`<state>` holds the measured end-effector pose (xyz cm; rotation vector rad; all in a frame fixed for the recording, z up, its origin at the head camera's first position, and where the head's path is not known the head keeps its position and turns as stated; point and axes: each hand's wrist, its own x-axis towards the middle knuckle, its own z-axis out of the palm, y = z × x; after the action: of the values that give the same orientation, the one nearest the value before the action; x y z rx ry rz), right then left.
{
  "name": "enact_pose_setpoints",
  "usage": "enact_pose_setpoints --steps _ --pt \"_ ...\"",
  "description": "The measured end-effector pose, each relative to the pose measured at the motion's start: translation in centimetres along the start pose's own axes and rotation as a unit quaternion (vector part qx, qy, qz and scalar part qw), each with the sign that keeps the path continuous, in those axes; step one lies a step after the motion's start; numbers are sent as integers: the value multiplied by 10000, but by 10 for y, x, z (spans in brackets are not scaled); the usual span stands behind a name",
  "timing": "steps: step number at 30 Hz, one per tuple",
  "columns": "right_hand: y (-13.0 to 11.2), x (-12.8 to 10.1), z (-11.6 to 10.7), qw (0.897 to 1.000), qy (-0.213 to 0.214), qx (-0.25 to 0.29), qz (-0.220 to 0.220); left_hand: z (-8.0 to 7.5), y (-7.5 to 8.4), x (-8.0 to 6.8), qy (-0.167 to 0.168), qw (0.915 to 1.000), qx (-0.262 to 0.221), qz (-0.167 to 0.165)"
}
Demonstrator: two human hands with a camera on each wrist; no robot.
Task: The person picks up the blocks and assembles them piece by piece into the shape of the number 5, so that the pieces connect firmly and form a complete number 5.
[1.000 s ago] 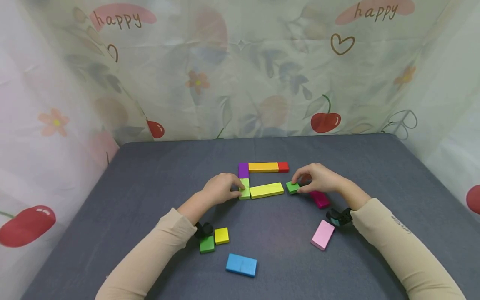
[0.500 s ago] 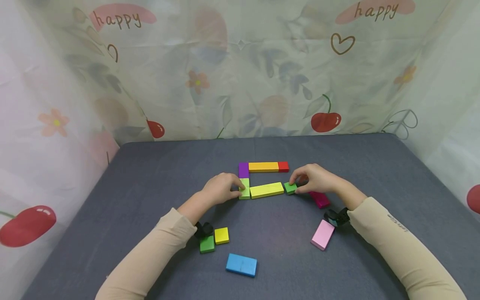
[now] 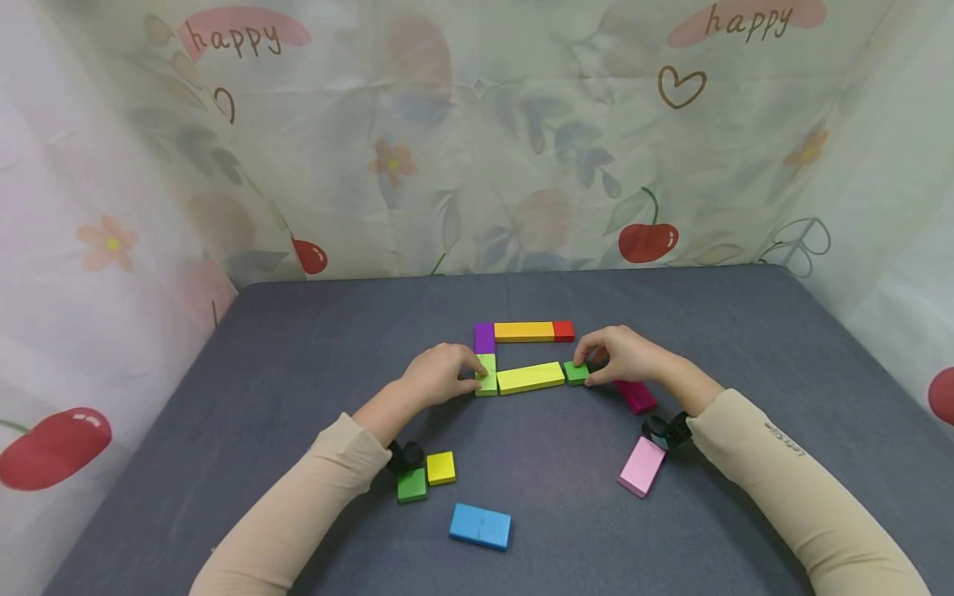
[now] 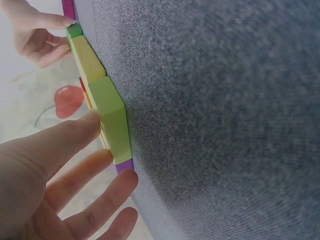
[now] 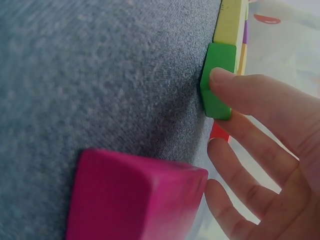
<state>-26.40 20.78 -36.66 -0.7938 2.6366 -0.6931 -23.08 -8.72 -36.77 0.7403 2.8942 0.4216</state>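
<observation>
My left hand (image 3: pixel 441 375) holds the light green block (image 4: pixel 109 107) with thumb and index finger, the other fingers spread beside it. That block lies below a purple block (image 3: pixel 484 338). To its right a long yellow block (image 3: pixel 531 378) lies slightly slanted, its right end higher. My right hand (image 3: pixel 624 353) pinches a small green block (image 5: pixel 218 55) between thumb and index finger, at the yellow block's right end. A magenta block (image 5: pixel 117 192) lies just under the right hand, partly hidden by it in the head view.
An orange block (image 3: pixel 524 332) and a red block (image 3: pixel 563 331) extend right from the purple one. Nearer lie a pink block (image 3: pixel 641 468), a blue block (image 3: pixel 480 526), a yellow square block (image 3: pixel 440 468) and another green block (image 3: pixel 412 487). A printed curtain (image 3: pixel 477 165) hangs behind the table.
My right hand has slid the small green block left, up to the long yellow block's end, and turned it a little straighter. The left hand has stayed in place.
</observation>
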Motion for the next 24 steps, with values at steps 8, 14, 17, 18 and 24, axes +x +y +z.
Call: enact_pose_setpoints --steps 8,14,17,18,24 --pt "-2 1 0 10000 -17 -53 16 -1 1 0 -17 10000 -29 -2" --pt "-2 0 0 9999 -30 -69 -108 -1 0 0 -34 10000 -19 -16" --pt "-1 0 0 9998 -46 -50 -196 -1 0 0 -26 10000 -31 -6" --pt "0 0 1 9997 -44 -37 -230 -1 0 -1 -22 10000 -38 1" --pt "0 -1 1 9984 35 -36 -563 -3 2 -2 -28 10000 -63 -24"
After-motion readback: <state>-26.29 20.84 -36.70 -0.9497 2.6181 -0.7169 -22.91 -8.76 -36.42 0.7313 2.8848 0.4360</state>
